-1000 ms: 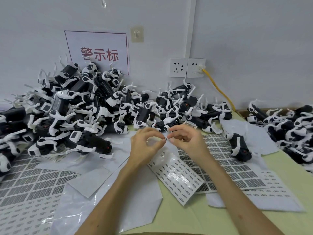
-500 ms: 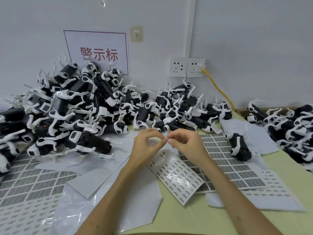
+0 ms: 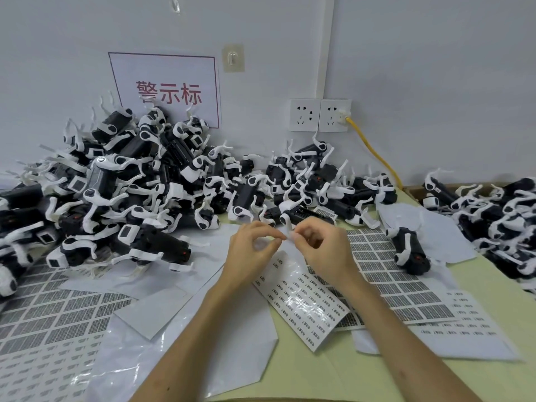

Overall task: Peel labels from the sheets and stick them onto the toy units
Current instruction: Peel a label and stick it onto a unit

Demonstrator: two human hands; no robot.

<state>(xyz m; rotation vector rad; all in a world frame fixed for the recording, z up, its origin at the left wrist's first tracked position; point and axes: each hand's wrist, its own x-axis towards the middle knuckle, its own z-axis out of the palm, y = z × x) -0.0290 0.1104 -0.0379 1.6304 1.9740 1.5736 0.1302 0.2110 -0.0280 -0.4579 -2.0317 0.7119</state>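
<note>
My left hand [image 3: 251,250] and my right hand [image 3: 322,248] meet above the table, fingertips together, pinching a tiny white label [image 3: 290,237] between them. Under them lies a glossy sheet of small labels [image 3: 304,303], tilted across the table. A sheet of dark barcode labels [image 3: 391,282] lies beside it on the right. A big heap of black-and-white toy units [image 3: 121,192] fills the left and back. One toy unit [image 3: 410,250] lies alone right of my right hand.
More toy units [image 3: 499,221] pile up at the far right by a cardboard box edge. Label sheets [image 3: 52,323] and white backing paper [image 3: 162,294] cover the left of the table. A yellow cable [image 3: 374,152] runs from the wall sockets [image 3: 319,115].
Both hands have stayed almost in place, fingers working slightly at the small label; my right hand shifted a little down and toward the left hand.
</note>
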